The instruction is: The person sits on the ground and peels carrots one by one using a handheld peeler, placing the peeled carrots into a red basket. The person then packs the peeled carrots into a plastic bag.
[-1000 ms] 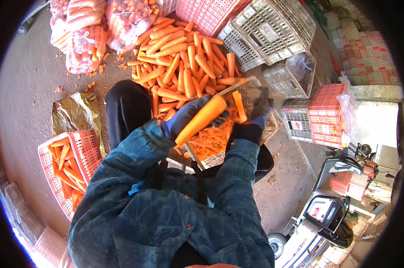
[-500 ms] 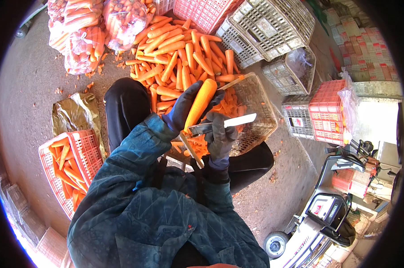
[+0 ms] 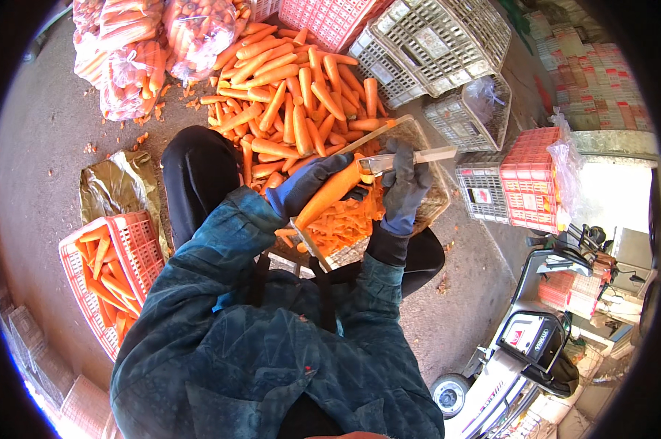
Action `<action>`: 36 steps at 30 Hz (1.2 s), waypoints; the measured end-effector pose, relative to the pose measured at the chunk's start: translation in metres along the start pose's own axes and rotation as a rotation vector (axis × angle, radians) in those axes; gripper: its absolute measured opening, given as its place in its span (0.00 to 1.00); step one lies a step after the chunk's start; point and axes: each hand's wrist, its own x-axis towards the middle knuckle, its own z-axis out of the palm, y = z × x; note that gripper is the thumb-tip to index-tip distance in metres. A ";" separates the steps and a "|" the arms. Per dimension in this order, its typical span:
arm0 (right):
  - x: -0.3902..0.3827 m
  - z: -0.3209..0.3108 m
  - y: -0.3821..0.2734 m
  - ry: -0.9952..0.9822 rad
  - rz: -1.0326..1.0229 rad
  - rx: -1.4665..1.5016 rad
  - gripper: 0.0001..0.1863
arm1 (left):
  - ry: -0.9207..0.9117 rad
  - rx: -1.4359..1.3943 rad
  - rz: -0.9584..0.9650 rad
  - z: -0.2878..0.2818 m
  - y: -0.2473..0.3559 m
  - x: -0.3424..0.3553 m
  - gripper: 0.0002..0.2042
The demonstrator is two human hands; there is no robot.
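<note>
My left hand (image 3: 301,186), in a dark and blue glove, grips an orange carrot (image 3: 329,194) lying diagonally. My right hand (image 3: 405,183), in a dark glove, is closed on a long peeler (image 3: 433,154) with a flat pale handle, its head against the upper end of the carrot. Both hands are over a plastic crate (image 3: 431,212) holding a heap of orange peel shavings (image 3: 349,230). A pile of carrots (image 3: 283,91) lies on the ground just beyond the crate, between my bent knee and stacked crates.
Bags of carrots (image 3: 129,80) sit at the upper left. A pink crate of carrots (image 3: 137,249) and gold wrapping (image 3: 107,190) are left of my knee. Grey crates (image 3: 440,47) and a red crate (image 3: 531,183) stand at upper right. A wheeled machine (image 3: 520,358) is at lower right.
The peeler has moved up and right from the carrot's lower end to its upper end, with my right hand. The carrot now lies more diagonally; earlier it pointed more upward.
</note>
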 end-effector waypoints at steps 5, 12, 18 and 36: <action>0.046 -0.107 0.040 0.355 -0.362 -0.622 0.14 | -0.246 0.094 -0.084 0.037 0.028 -0.039 0.31; 0.014 -0.080 0.001 0.067 -0.262 -0.732 0.14 | -0.337 0.134 0.047 0.030 0.030 -0.035 0.36; -0.041 -0.038 -0.040 -0.418 -0.615 -1.180 0.22 | -0.305 0.194 -0.014 0.036 0.031 -0.034 0.32; -0.062 -0.069 -0.004 -0.018 0.095 -0.964 0.23 | -0.244 -0.350 0.172 0.017 0.006 -0.015 0.33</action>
